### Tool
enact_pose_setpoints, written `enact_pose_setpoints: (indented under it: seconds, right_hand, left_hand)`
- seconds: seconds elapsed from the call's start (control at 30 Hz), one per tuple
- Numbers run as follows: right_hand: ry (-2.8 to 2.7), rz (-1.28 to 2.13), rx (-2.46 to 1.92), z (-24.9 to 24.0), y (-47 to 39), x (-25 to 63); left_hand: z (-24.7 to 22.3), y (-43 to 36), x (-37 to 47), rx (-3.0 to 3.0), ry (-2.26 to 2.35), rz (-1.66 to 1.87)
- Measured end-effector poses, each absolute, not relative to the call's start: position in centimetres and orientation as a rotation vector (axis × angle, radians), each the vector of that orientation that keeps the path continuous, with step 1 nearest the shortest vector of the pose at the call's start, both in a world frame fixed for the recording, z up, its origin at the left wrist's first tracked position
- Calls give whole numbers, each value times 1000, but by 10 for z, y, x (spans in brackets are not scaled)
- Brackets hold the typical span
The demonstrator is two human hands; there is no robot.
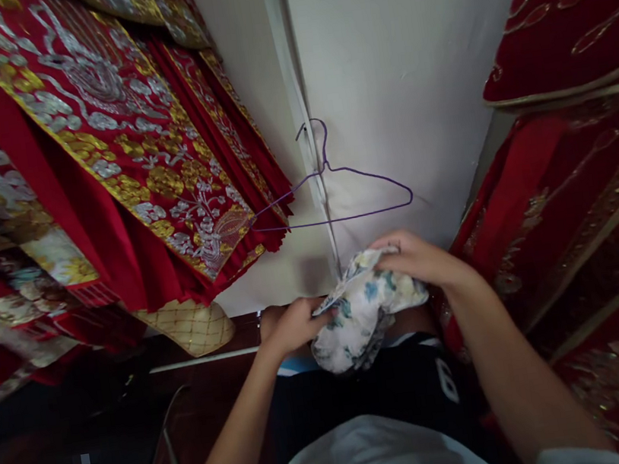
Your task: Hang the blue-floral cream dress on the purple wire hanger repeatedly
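Note:
In front of my lap I hold a crumpled piece of floral cloth (357,325), white with blue, green and yellow flowers; its exact kind cannot be made out. My left hand (298,324) is closed on its left edge. The upper right edge of the cloth is gripped by my right hand (413,254), with the thumb side partly hidden. Just above and beyond both hands, a thin purple clothes hanger (326,165) hangs against the wall by a pale cable, with no garment on it.
Red embroidered garments with gold and silver patterns (154,154) hang close on the left. More red garments (583,170) hang on the right. A pale wall (387,44) stands ahead, with a vertical cable (293,57) running down it. Beneath the left garments is a cream quilted piece (193,329).

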State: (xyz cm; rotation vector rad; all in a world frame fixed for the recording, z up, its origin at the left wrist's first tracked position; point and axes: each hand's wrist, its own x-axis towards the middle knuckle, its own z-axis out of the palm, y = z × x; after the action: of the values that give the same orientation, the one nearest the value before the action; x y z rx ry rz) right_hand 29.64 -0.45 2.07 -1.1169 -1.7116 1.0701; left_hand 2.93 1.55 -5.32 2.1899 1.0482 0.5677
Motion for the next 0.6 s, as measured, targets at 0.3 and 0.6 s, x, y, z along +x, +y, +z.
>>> enact_pose_setpoints:
  seconds: [0.3, 0.6]
  right_hand:
    - [-1663, 422, -1238, -15, 130, 312]
    - [-1549, 414, -1233, -25, 132, 316]
  left_hand:
    - [-7, 63, -43, 2458, 1568, 731]
    - [10, 85, -25, 2469, 1468, 1003]
